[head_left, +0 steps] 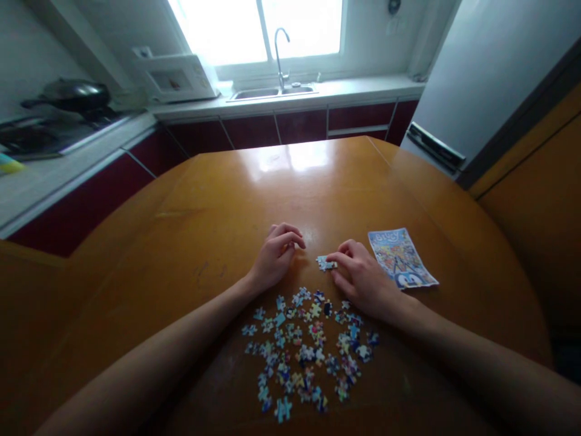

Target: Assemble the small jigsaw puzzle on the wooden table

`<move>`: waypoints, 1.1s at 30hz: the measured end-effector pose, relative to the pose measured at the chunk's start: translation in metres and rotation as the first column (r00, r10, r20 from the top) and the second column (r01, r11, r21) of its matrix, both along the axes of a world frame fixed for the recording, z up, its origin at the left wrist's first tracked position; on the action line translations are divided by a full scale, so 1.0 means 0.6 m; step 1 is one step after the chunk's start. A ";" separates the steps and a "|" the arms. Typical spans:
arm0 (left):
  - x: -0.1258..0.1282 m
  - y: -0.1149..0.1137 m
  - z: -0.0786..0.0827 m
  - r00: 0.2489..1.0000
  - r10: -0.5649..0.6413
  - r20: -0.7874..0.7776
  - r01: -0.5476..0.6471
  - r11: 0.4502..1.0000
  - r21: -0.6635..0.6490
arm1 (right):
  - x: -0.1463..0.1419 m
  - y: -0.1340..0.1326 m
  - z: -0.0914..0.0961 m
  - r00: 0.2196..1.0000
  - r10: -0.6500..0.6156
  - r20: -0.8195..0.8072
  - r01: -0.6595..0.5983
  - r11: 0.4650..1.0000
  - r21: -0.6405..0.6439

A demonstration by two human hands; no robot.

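A small joined strip of light-blue jigsaw puzzle pieces point(322, 263) lies flat on the wooden table. My right hand point(361, 278) has its index finger and thumb at the strip's right end, gripping it and partly hiding it. To the left, my left hand point(276, 257) hovers or rests just above the tabletop, fingers loosely bent and apart, with nothing visible in them. Nearer to me, between my forearms, spreads a loose heap of puzzle pieces point(306, 354) in blue, white, yellow and dark colours.
A printed picture sheet point(402, 257) with a penguin lies right of my right hand. Beyond the round-cornered table point(218, 200) are a sink point(272, 92) with a tap, a microwave point(177, 79), a stove with a dark pan point(75, 94), and a fridge point(494, 79).
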State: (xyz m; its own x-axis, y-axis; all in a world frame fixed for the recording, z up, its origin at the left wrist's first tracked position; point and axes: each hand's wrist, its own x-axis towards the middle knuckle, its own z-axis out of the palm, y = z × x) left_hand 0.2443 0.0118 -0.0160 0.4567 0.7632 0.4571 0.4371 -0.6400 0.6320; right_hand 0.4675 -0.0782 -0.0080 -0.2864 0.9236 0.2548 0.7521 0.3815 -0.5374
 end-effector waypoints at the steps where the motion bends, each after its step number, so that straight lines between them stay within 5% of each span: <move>1: 0.000 0.001 0.000 1.000 0.000 -0.005 0.000 1.000 0.001 | -0.001 -0.002 0.002 1.000 0.007 0.027 -0.007 1.000 0.000; 11: -0.003 0.005 -0.001 0.999 -0.015 -0.029 0.015 1.000 -0.019 | -0.004 -0.004 0.012 0.990 0.045 0.131 -0.042 0.999 -0.023; 21: -0.004 0.008 -0.003 1.000 0.008 0.012 -0.008 0.999 -0.033 | 0.001 0.002 0.009 0.995 -0.072 -0.074 0.069 0.997 -0.046; 27: -0.003 0.007 -0.003 0.999 0.019 0.046 -0.016 0.998 -0.062 | 0.020 0.010 0.001 0.985 -0.169 -0.047 0.168 0.985 -0.028; 33: -0.001 0.005 -0.001 0.998 0.016 0.058 -0.012 0.997 -0.081 | 0.008 0.013 -0.011 0.992 -0.112 -0.051 0.112 0.994 0.011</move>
State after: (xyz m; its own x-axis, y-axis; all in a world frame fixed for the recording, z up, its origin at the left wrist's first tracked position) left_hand 0.2438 0.0150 -0.0166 0.4200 0.8048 0.4194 0.4067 -0.5800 0.7058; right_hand 0.4725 -0.0701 -0.0146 -0.1678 0.9453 0.2796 0.7624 0.3043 -0.5711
